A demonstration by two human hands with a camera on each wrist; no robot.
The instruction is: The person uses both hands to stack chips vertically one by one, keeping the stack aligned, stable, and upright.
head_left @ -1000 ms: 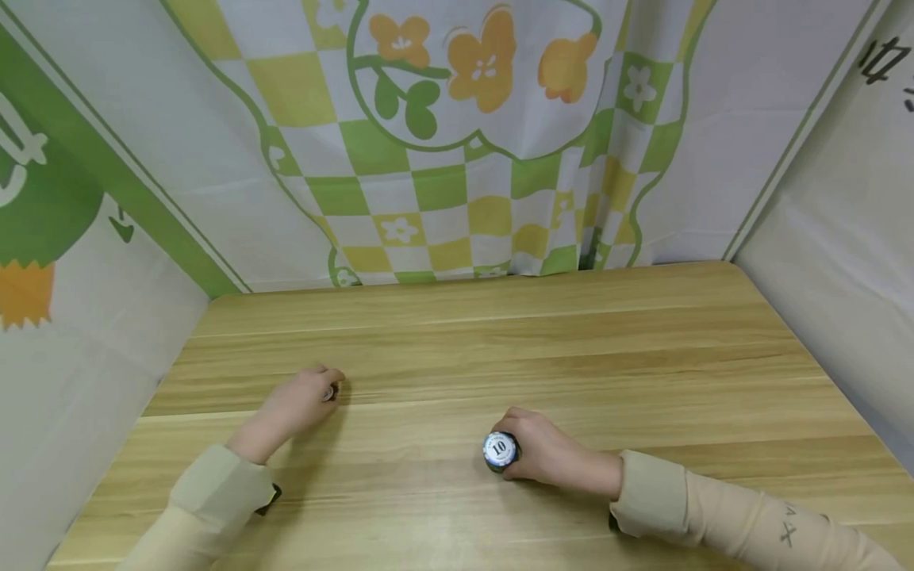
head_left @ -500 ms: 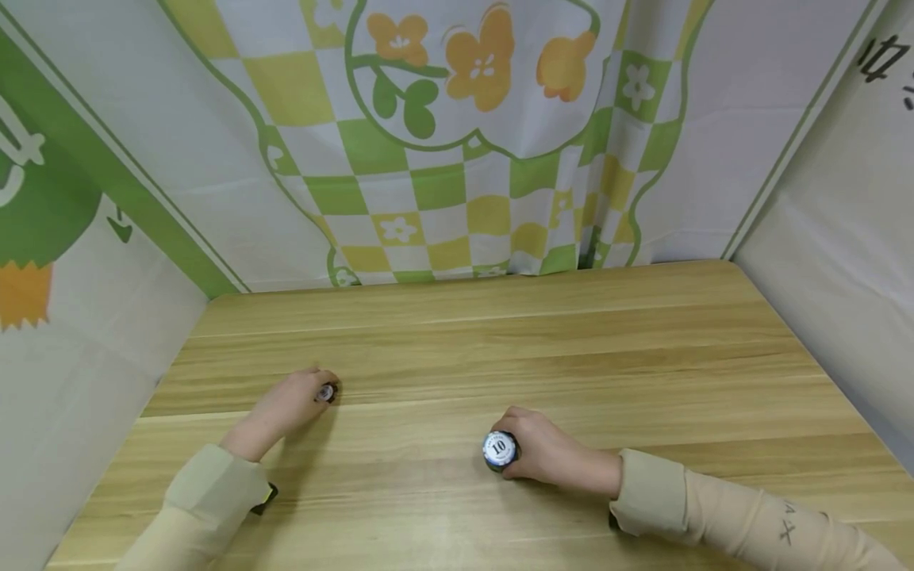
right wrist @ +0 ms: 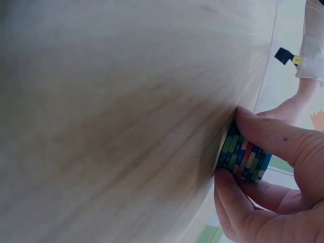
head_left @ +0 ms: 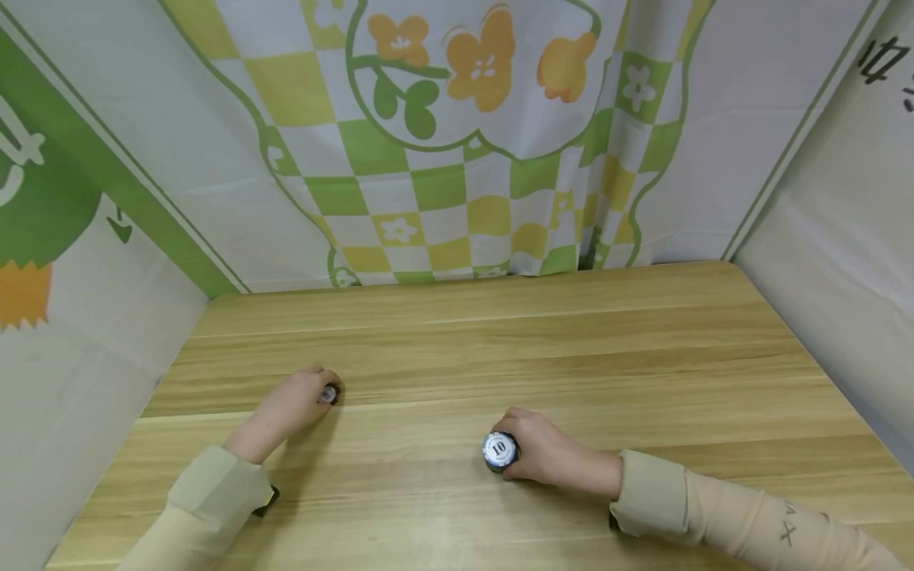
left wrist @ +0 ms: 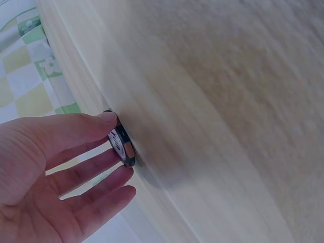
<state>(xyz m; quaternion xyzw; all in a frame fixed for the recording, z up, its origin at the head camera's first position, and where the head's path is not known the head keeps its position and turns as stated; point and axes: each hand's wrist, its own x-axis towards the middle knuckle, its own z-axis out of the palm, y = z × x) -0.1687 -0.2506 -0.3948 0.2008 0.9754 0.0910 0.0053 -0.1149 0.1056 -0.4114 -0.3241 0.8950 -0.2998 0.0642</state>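
Toward the left of the table, my left hand (head_left: 296, 403) pinches a black poker chip (left wrist: 121, 144) by its edge, between thumb and fingertips. The chip has a pale printed centre and brownish marks on its rim, and it sits at or just above the wood. Right of centre, my right hand (head_left: 546, 452) grips a stack of poker chips (head_left: 500, 450) standing on the table. A blue-rimmed white chip marked 10 tops this stack. Green, blue, red and pale edges show along the stack (right wrist: 244, 156) in the right wrist view, with thumb and fingers on opposite sides.
The wooden table (head_left: 443, 341) runs back to a green-and-yellow checked curtain (head_left: 457, 182). Pale cloth walls (head_left: 842, 262) close in the sides. A dark strap piece (head_left: 266, 501) sticks out beneath the left sleeve.
My left hand has shifted slightly left and nearer, and more of the chip's face shows in the head view. The right hand and the chip stack have stayed in place.
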